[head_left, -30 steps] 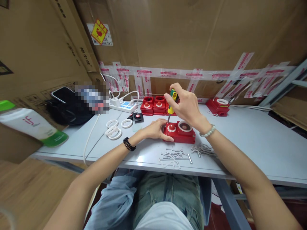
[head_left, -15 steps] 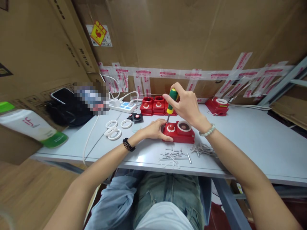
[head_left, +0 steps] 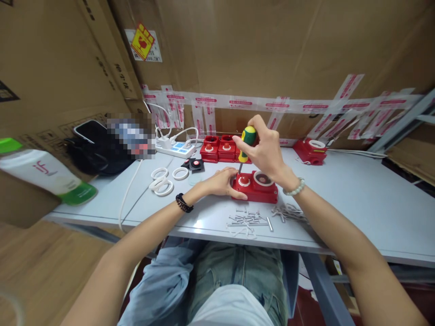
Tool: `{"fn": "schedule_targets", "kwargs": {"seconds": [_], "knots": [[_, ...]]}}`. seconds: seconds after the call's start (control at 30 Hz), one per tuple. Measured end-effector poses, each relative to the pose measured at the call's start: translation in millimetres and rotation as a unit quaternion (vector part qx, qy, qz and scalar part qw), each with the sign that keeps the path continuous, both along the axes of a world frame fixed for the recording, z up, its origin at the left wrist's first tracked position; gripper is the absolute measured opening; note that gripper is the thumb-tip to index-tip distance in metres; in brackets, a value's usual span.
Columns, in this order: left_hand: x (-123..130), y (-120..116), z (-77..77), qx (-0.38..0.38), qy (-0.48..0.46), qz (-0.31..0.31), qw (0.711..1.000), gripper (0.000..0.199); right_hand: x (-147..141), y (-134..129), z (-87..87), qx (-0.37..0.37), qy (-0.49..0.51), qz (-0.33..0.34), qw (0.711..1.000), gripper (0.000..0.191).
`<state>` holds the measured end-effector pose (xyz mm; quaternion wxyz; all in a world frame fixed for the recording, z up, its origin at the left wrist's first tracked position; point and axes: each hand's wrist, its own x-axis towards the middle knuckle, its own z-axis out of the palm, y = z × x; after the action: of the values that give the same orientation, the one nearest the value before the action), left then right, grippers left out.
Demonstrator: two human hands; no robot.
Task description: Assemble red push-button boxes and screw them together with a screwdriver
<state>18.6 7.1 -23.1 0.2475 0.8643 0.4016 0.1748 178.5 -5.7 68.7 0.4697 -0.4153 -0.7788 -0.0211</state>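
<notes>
A red box [head_left: 258, 190] with a red button and a white-ringed round opening lies on the grey table [head_left: 356, 199] in front of me. My left hand [head_left: 222, 182] grips its left end and holds it down. My right hand [head_left: 265, 151] is closed around a green and yellow screwdriver [head_left: 245, 144], held nearly upright with its tip at the box's far left corner. A pile of silver screws [head_left: 249, 219] lies just in front of the box.
More red boxes [head_left: 220, 149] stand in a row at the back, another [head_left: 311, 151] to the right. White rings [head_left: 165, 181], a power strip [head_left: 175, 148], a black bag [head_left: 98, 154] and a white-green bottle [head_left: 44, 174] sit to the left. Taped cardboard walls the table.
My right hand has shifted its grip on the screwdriver handle, turning it in place. The left hand and the box stay put; my head moved slightly.
</notes>
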Motion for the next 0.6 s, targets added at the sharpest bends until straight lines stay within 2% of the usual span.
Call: {"fn": "schedule_targets", "kwargs": {"seconds": [0.07, 0.13, 0.2, 0.3, 0.37, 0.43, 0.53, 0.6], "knots": [[0.2, -0.8, 1.6, 0.001, 0.011, 0.002, 1.000, 0.068, -1.7, 0.5, -2.3, 0.014, -0.012, -0.029, 0.999, 0.023], [0.4, -1.4, 2.9, 0.001, 0.008, -0.001, 1.000, 0.068, 1.2, 2.4, -0.8, 0.006, -0.020, -0.016, 1.000, 0.026], [0.4, -1.6, 3.3, -0.003, 0.001, -0.004, 1.000, 0.070, 8.6, 4.3, 4.6, -0.035, -0.024, 0.046, 0.998, 0.033], [0.1, -1.1, 2.4, -0.006, 0.007, -0.002, 1.000, 0.073, 22.4, 4.4, 16.8, -0.115, -0.056, 0.158, 0.979, 0.035], [-0.1, -0.5, 1.4, -0.006, 0.012, -0.002, 1.000, 0.074, 27.7, 2.0, 23.0, -0.133, -0.079, 0.186, 0.970, 0.030], [-0.3, -0.1, 0.5, -0.005, 0.012, -0.003, 1.000, 0.075, 26.5, -0.7, 23.9, -0.120, -0.081, 0.152, 0.978, 0.023], [-0.3, -0.3, 0.3, -0.003, 0.008, -0.004, 1.000, 0.076, 15.1, -1.4, 15.7, -0.051, -0.051, 0.013, 0.997, 0.020], [-0.1, -0.9, 0.7, 0.002, 0.001, -0.006, 1.000, 0.073, 7.3, 0.1, 9.3, -0.019, -0.048, -0.071, 0.996, 0.026]]}}
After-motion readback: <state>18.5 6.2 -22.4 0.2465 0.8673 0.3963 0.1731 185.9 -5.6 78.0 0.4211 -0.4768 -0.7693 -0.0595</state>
